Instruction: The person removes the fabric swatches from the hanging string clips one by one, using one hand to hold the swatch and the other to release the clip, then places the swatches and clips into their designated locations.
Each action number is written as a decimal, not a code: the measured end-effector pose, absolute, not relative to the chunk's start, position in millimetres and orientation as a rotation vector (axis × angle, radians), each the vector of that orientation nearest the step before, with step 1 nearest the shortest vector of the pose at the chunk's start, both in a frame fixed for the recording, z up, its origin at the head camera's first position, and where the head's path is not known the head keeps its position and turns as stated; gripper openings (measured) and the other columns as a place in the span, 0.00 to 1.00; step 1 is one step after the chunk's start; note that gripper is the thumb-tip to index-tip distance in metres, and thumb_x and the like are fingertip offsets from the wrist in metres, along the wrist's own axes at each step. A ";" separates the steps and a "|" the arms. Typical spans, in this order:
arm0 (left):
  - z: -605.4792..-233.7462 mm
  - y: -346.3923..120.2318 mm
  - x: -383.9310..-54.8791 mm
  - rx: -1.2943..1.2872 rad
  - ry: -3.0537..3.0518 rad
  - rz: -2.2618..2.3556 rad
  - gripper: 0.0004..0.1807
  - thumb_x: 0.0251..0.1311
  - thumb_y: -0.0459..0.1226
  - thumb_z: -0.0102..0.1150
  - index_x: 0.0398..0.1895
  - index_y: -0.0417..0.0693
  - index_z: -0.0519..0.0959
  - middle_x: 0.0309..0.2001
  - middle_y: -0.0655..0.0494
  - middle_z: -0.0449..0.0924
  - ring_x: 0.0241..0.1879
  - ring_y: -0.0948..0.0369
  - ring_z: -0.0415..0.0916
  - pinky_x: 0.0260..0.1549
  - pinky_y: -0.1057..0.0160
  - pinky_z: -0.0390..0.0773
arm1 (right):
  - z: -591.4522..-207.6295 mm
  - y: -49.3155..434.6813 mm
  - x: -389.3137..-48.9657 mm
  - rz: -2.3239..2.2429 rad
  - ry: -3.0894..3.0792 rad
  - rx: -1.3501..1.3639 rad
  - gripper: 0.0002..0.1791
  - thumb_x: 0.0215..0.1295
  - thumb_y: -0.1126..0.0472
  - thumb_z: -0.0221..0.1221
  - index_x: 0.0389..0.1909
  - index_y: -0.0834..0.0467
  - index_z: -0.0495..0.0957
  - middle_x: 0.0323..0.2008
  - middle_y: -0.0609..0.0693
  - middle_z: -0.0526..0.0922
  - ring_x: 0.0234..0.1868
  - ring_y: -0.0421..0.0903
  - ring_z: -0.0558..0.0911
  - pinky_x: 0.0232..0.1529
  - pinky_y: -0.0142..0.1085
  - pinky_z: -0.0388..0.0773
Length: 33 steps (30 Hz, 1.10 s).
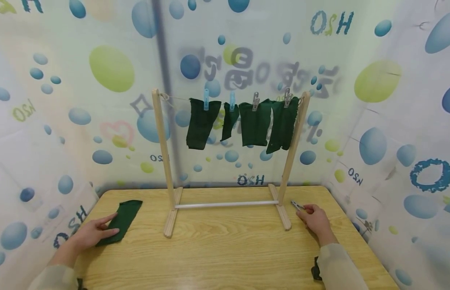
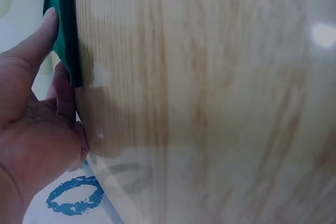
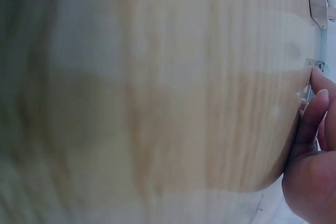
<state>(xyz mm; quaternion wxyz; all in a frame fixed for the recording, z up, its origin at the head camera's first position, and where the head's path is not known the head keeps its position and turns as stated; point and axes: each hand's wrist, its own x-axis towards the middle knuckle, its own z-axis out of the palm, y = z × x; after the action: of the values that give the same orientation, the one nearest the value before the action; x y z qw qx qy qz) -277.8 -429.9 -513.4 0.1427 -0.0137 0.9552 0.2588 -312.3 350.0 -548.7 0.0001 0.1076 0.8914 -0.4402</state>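
Observation:
A dark green cloth [image 1: 126, 215] lies on the table at the left. My left hand [image 1: 92, 233] touches its near part, thumb and fingers spread apart on the fabric. In the left wrist view the thumb rests against the cloth [image 2: 65, 24], with the other fingers lower down by its edge. Over at the right, my right hand [image 1: 315, 219] pinches the near end of a grey clothespin [image 1: 296, 205] on the table. The right wrist view shows the thumb and index finger close together beside a small part of the clothespin [image 3: 316, 65]; most of it is hidden.
A wooden drying rack [image 1: 161, 149] stands at the table's back middle. From its string hang several dark green cloths [image 1: 255, 125], held by light blue clothespins [image 1: 206, 100] and grey clothespins [image 1: 255, 101]. A white bar [image 1: 226, 204] joins its feet. Patterned curtains [image 1: 112, 68] surround the table [image 1: 228, 249].

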 end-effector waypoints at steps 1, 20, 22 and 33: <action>-513.9 -430.4 -277.6 -0.046 2.761 0.756 0.54 0.75 0.63 0.63 0.85 0.34 0.55 0.65 0.12 0.72 0.68 0.16 0.66 0.65 0.20 0.69 | -549.0 350.1 -312.0 -1.385 2.799 0.340 0.37 0.79 0.51 0.64 0.75 0.73 0.67 0.69 0.79 0.71 0.33 0.44 0.84 0.33 0.34 0.85; -498.9 -420.9 -248.0 -0.394 2.835 1.382 0.41 0.82 0.58 0.56 0.82 0.36 0.67 0.55 0.44 0.85 0.39 0.75 0.80 0.38 0.68 0.86 | -527.4 355.0 -291.2 -1.882 2.481 0.513 0.40 0.83 0.45 0.62 0.83 0.63 0.61 0.52 0.47 0.78 0.28 0.36 0.73 0.28 0.31 0.78; -489.1 -412.2 -245.0 -0.348 2.822 1.450 0.41 0.82 0.58 0.56 0.82 0.37 0.67 0.52 0.56 0.85 0.39 0.75 0.81 0.40 0.68 0.87 | -517.1 358.1 -287.5 -1.861 2.535 0.472 0.38 0.83 0.44 0.61 0.81 0.62 0.63 0.44 0.40 0.78 0.29 0.37 0.74 0.28 0.32 0.78; -453.3 -362.6 -234.4 -0.156 2.834 1.548 0.38 0.79 0.60 0.59 0.81 0.46 0.73 0.45 0.75 0.82 0.41 0.72 0.83 0.42 0.71 0.85 | -465.7 346.9 -262.8 -1.786 2.644 0.177 0.32 0.83 0.41 0.61 0.72 0.61 0.73 0.41 0.40 0.76 0.32 0.39 0.74 0.34 0.35 0.79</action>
<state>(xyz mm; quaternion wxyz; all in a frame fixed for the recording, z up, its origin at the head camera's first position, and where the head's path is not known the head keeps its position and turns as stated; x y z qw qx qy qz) -234.4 -362.6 -453.3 -0.0457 -0.0483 0.8757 0.4783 -262.8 346.9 -465.7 -0.0268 0.0552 0.8272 -0.5586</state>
